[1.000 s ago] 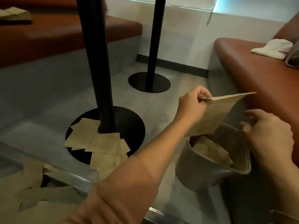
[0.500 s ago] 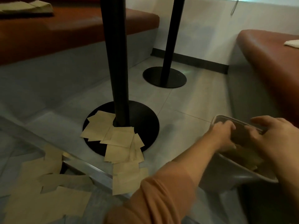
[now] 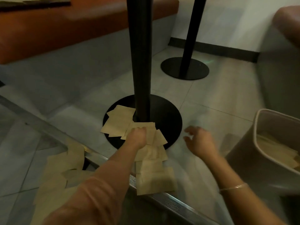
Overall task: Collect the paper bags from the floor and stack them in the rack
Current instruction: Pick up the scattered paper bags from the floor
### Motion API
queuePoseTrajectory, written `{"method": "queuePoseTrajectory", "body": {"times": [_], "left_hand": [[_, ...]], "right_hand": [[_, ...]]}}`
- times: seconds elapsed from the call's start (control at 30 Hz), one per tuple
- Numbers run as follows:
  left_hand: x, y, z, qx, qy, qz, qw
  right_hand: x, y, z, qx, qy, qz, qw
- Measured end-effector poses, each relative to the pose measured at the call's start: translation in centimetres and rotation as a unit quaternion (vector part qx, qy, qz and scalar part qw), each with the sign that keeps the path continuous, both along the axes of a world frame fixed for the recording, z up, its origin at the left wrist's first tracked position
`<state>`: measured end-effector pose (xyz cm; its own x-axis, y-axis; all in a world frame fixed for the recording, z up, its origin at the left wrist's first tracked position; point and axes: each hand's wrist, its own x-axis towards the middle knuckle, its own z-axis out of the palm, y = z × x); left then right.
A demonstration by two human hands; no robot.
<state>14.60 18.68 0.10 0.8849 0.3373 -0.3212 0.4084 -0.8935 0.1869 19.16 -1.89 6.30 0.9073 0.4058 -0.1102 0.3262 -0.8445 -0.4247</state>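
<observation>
Several tan paper bags (image 3: 118, 122) lie fanned over the black round table base (image 3: 168, 117), and more trail toward me (image 3: 154, 179). My left hand (image 3: 138, 137) is down on this pile with its fingers curled round the top bags. My right hand (image 3: 199, 140) hovers open over the bare floor tile to the right and holds nothing. At the right stands the grey bin (image 3: 256, 127) that serves as the rack, with paper bags (image 3: 272, 148) lying inside it. Another loose heap of bags (image 3: 61, 168) covers the floor at the lower left.
The black table pole (image 3: 139, 62) rises straight out of the pile. A second pole and base (image 3: 185, 69) stand further back. Orange benches flank the space at left (image 3: 48, 30) and right (image 3: 287, 21). A metal floor strip (image 3: 170, 203) runs diagonally under my arms.
Both hands have left the bin, where a bag was dropped in. My left hand has swung left and down onto the pile at the table base. My right hand has come away open.
</observation>
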Motion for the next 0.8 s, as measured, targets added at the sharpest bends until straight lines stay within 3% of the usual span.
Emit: {"method": "queuePoseTrajectory", "body": {"times": [0.2,0.37,0.5,0.6,0.8], "left_hand": [[-0.5,3.4,-5.0,-0.002,0.026,-0.037,0.999],[0.9,3.8,-6.6,0.0,0.017,-0.077,0.997],[1.7,4.1,-8.3,-0.019,0.024,-0.081,0.996],[2.5,3.9,-9.0,0.001,0.012,-0.09,0.996],[4.1,3.1,-9.5,0.139,0.004,-0.141,0.98]], "right_hand": [[-4.9,3.5,-12.7,-0.09,0.239,-0.137,0.957],[-6.6,4.7,-15.8,-0.047,0.257,-0.261,0.929],[-6.1,5.0,-16.2,-0.044,0.293,-0.288,0.911],[-5.8,4.6,-15.8,-0.116,0.284,-0.286,0.908],[-4.0,1.7,-13.6,-0.189,0.285,-0.211,0.916]]}}
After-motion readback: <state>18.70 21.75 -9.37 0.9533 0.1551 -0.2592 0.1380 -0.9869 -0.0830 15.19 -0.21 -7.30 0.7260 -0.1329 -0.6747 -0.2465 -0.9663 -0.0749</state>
